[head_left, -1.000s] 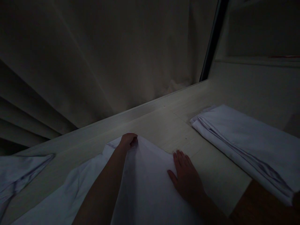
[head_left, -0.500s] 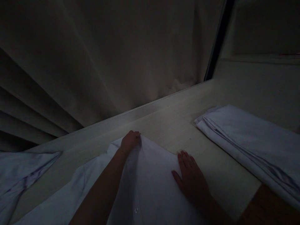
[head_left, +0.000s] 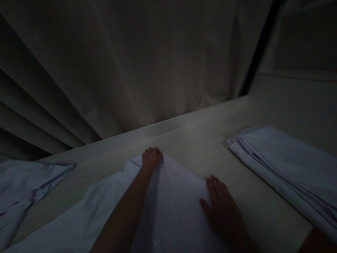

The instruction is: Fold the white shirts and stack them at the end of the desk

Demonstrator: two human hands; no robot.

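Mid-fold, I judge: shirt point(head_left: 171, 207) lies spread on the table point(head_left: 200, 147) in front of me. My left hand point(head_left: 151, 158) is clenched, pinching the shirt's far edge; my right hand point(head_left: 223, 211) lies flat, fingers released, pressing its right side. Next probably calls for holding that edge taut. Folded pile point(head_left: 289, 165) sits well right.

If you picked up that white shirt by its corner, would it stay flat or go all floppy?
Probably floppy: the white shirt wrinkles and bunches where the left hand grips it. It is likely light, being thin cloth. It may slide easily on the smooth table.
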